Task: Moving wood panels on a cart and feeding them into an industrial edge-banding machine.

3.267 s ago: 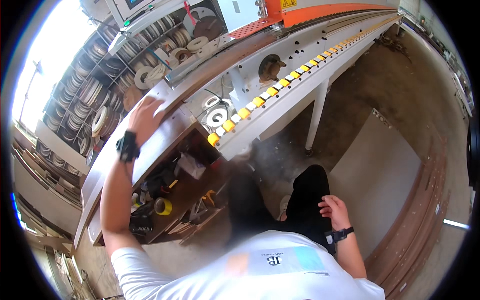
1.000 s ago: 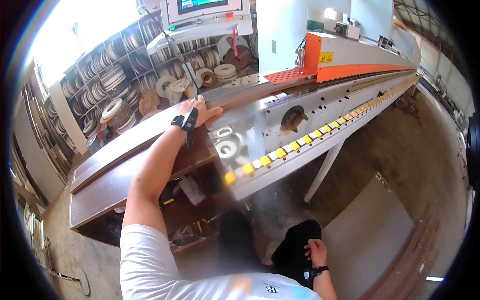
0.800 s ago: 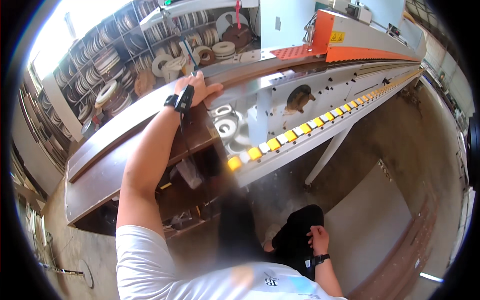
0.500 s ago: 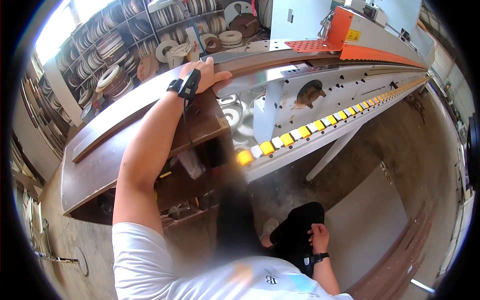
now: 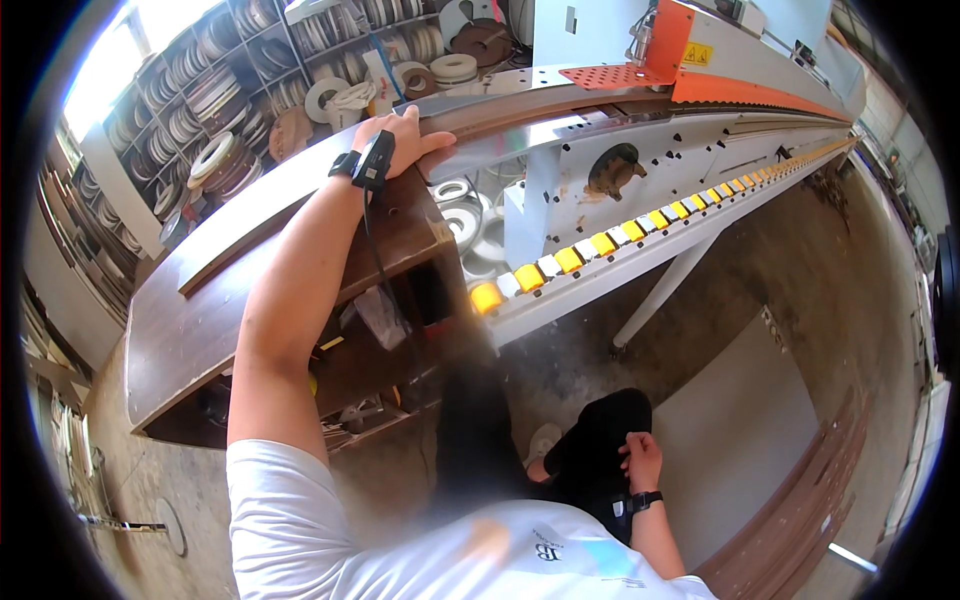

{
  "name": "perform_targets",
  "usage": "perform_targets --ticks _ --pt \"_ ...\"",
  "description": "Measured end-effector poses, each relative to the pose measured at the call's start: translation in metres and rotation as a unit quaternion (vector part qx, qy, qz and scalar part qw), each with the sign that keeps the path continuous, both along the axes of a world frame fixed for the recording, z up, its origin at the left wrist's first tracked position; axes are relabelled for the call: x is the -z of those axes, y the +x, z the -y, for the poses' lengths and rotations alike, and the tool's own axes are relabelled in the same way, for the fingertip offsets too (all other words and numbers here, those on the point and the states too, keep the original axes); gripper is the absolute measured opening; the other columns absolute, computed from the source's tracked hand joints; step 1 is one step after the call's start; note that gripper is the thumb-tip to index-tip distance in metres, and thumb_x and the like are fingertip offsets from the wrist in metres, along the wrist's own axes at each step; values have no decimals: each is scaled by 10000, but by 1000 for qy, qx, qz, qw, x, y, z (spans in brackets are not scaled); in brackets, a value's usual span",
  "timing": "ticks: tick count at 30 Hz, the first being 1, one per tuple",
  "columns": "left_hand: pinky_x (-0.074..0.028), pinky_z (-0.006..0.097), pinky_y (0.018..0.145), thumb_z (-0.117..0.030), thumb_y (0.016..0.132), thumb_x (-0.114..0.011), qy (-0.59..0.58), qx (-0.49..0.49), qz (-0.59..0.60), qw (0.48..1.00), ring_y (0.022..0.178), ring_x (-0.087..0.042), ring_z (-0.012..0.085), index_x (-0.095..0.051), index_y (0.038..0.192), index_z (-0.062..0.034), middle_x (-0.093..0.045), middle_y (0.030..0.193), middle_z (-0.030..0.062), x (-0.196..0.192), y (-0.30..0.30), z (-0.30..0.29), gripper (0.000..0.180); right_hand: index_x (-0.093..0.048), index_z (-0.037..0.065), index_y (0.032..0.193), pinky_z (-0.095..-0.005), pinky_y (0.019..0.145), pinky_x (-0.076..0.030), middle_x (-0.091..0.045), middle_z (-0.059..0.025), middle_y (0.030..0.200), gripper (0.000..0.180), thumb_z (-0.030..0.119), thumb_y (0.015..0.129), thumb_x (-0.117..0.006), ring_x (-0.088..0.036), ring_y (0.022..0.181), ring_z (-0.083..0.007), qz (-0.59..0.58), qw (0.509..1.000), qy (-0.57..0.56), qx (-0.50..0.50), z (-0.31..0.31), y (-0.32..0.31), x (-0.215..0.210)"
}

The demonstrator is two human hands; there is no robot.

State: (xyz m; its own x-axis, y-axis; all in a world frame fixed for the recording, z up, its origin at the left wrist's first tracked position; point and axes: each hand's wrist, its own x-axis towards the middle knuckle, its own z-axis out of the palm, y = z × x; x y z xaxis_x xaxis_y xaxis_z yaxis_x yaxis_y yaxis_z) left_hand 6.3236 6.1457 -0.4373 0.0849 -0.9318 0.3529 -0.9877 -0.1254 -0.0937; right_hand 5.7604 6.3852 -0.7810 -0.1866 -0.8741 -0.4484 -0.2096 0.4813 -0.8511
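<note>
My left hand (image 5: 398, 145) lies on the long, narrow board (image 5: 262, 208), fingers stretched forward and thumb out to the side. The board has a pale, shiny top and a brown edge. It slants across the brown wooden cabinet (image 5: 165, 335) and meets the metal bed of a long machine with an orange guard (image 5: 690, 50). A black device with a cable is strapped to my left wrist. Low at the right, my right hand (image 5: 642, 458) rests by my dark-trousered knee, its fingers curled and nothing visible in them.
A rail of yellow and white rollers (image 5: 568, 262) runs along the machine's front on a sloping leg. Shelves of edge-banding rolls (image 5: 215, 95) stand behind. A pale sheet (image 5: 740, 440) and brown strips (image 5: 800, 510) lie on the floor at the right. Bags and tools fill the cabinet's open shelves.
The board has slid right toward the machine, its trailing end now farther along the cabinet. My left hand stays on it. The view has shifted slightly; my right hand remains by my knee.
</note>
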Motion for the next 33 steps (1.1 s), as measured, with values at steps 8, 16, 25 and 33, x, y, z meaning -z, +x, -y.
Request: perform_targets --ticks 8,16,25,33 --pt "-590 479 925 -814 932 -572 -3 6 1 1000 1046 -760 404 -630 1228 81 -782 1026 270 0 0 -1 944 -686 78 1005 -261 435 -427 -726 -42 805 196 267 1054 -664 -593 522 -96 11 1000 2 -5 0 -3 2" --pt "-583 479 938 -762 953 -589 -1 0 -4 1000 1073 -749 410 -622 1240 67 -775 1056 277 -1 -2 0 879 -692 84 998 -259 439 -429 -729 -43 812 199 275 1049 -669 -598 529 -96 17 1000 -3 -7 -1 -5 0" --pt "-519 462 1094 -705 1022 -532 47 -2 -12 999 1280 -665 389 -543 1524 -33 -693 1372 255 -10 0 -20 839 -693 94 1011 -254 448 -422 -725 -42 814 191 280 1050 -669 -594 545 -92 36 999 -11 2 -3 -5 -3" --pt "-464 457 1133 -468 1034 -678 -73 75 44 994 1361 -569 376 -590 1446 -69 -640 1408 158 1 60 -74 580 -696 93 1019 -236 429 -386 -713 -36 798 176 260 1057 -657 -573 518 -84 73 997 -6 16 -3 -6 2"
